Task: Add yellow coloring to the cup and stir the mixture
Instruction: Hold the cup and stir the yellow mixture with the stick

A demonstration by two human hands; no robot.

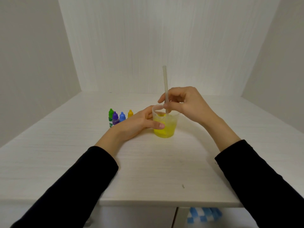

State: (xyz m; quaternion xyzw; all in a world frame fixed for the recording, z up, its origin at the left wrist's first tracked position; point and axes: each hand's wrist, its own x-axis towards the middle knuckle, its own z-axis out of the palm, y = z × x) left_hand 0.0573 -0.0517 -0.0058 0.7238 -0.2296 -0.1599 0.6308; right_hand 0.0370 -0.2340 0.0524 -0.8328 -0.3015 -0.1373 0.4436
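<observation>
With the liquid already yellow, the colouring step looks done and only stirring remains: on the white wood-grain table [148,170], my left hand [136,124] wraps the clear plastic cup [166,122], half full of yellow mixture, while my right hand [185,104] pinches the pale translucent straw [165,83] standing in it; four capped dropper bottles [120,117], yellow included, stand just left.

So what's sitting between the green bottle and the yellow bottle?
In the head view, two bottles stand between the green bottle and the yellow bottle: a purple bottle beside the green one, then a blue bottle.
</observation>
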